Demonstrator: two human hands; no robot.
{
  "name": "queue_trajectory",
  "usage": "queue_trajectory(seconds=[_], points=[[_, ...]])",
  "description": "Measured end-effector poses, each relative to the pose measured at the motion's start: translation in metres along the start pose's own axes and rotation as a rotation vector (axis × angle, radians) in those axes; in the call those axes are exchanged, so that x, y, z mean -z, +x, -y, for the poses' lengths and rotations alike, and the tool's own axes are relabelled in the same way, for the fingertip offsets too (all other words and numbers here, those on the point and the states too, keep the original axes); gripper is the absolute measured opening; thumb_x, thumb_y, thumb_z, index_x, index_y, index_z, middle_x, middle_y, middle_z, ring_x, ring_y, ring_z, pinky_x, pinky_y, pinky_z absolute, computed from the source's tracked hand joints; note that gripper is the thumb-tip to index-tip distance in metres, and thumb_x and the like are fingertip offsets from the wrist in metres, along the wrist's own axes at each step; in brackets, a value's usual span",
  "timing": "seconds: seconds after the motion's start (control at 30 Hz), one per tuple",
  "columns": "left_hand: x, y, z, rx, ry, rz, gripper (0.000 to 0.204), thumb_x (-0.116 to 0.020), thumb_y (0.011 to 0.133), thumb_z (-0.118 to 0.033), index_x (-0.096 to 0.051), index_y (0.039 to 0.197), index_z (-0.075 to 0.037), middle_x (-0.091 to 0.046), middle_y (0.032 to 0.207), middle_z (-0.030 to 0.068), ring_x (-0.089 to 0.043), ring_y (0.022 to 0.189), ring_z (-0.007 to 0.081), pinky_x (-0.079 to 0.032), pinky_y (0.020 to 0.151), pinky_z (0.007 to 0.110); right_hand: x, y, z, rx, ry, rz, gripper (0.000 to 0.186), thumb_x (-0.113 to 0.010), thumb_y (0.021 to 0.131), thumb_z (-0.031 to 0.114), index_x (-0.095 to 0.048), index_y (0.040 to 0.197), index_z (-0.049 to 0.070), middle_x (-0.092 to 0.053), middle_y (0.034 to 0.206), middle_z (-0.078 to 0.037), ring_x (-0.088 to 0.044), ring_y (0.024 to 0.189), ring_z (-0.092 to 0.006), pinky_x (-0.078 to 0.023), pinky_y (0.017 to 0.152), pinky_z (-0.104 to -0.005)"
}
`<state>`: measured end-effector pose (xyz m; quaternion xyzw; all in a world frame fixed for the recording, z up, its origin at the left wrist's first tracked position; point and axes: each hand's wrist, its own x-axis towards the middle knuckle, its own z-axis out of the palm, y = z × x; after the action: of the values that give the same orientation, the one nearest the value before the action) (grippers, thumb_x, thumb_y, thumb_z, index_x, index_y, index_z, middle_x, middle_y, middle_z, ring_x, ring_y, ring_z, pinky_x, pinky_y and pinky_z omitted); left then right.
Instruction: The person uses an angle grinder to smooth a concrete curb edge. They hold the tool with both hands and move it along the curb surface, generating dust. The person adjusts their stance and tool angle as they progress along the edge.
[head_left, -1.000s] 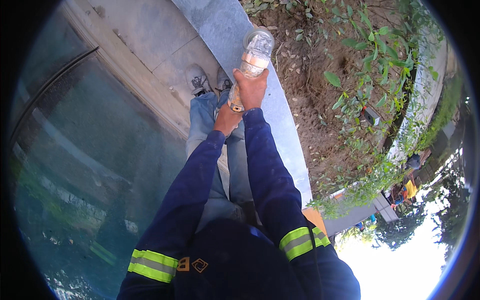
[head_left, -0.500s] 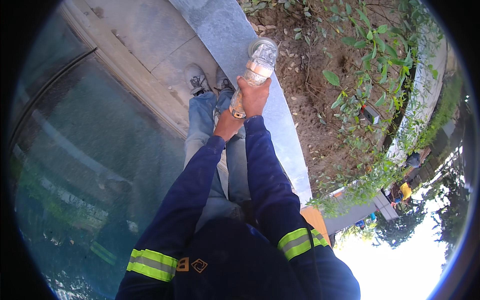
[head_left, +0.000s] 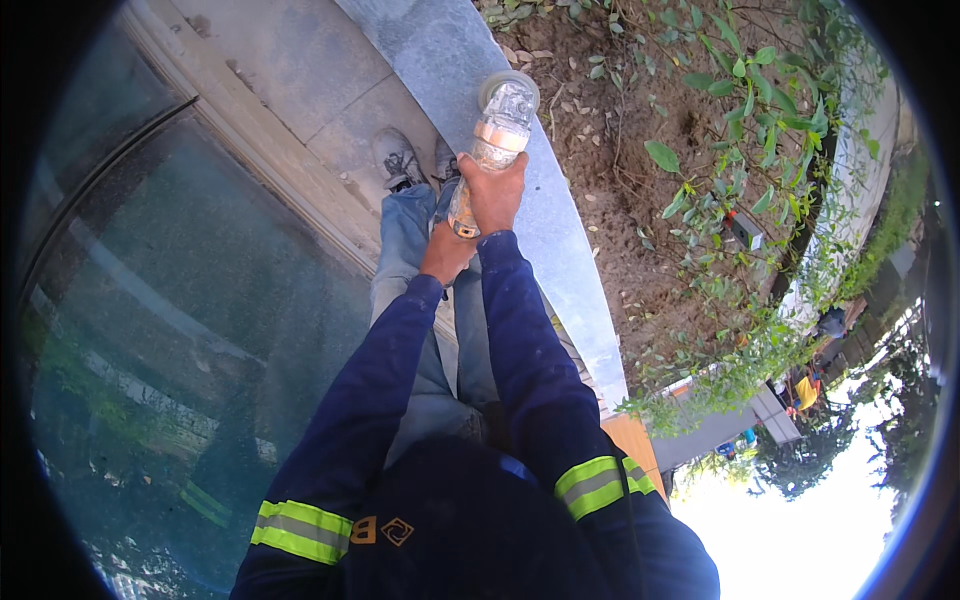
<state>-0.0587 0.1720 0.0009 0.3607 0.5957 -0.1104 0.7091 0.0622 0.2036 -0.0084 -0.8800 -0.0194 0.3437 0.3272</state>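
A dust-covered angle grinder (head_left: pixel 505 122) is held out over the grey stone coping slab (head_left: pixel 565 240), its round disc toward the far end. The disc lies at or just above the slab's top near the soil-side edge; whether it touches, I cannot tell. My right hand (head_left: pixel 494 192) wraps round the middle of the grinder's body. Closer to me, my left hand (head_left: pixel 446 252) is closed round the rear end, its fingers partly hidden.
Left of the slab runs a paved strip (head_left: pixel 300 90) where my shoes (head_left: pixel 398 158) stand, beside a large glass pane (head_left: pixel 200 300). To the right is a soil bed (head_left: pixel 620 200) with leafy plants (head_left: pixel 760 130) and a curved pale border (head_left: pixel 850 170).
Both hands have shifted the grinder a little to the left, so its disc sits farther onto the slab and away from the soil edge. My grip looks unchanged.
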Motion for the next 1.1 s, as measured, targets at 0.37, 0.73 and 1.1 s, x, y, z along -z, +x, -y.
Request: queue_trajectory(seconds=[0.37,0.73,1.1], points=[[-0.003,0.033,-0.011,-0.047,-0.155,0.037,0.018,-0.075,0.09,-0.014,-0.068,0.1,-0.001,-0.066,0.071,0.0033,-0.059,0.053,0.0128,-0.044,0.047,0.033,-0.011,0.034,0.023,0.061,-0.046,-0.004,0.073,-0.088,0.072,0.037,-0.051,0.122,-0.001,-0.074,0.102,-0.028,-0.073,0.097,-0.0481,-0.056,0.088,-0.0542],[-0.007,0.001,0.019,-0.026,-0.057,0.011,0.027,-0.079,0.089,-0.018,-0.069,0.106,0.001,-0.068,0.073,0.0038,-0.06,0.053,0.0139,-0.045,0.049,0.035,0.005,-0.006,-0.003,-0.052,-0.051,0.001,0.075,-0.089,0.072,0.039,-0.05,0.123,-0.001,-0.073,0.105,-0.027,-0.073,0.099,-0.0469,-0.055,0.089,-0.0534],[0.005,0.025,-0.002,0.008,-0.15,0.022,0.024,-0.078,0.089,-0.016,-0.069,0.105,0.001,-0.069,0.074,0.0049,-0.061,0.054,0.0139,-0.046,0.049,0.033,-0.012,0.016,0.022,0.023,-0.059,0.045,0.071,-0.091,0.073,0.033,-0.052,0.121,-0.004,-0.073,0.105,-0.024,-0.074,0.095,-0.039,-0.057,0.087,-0.047]])
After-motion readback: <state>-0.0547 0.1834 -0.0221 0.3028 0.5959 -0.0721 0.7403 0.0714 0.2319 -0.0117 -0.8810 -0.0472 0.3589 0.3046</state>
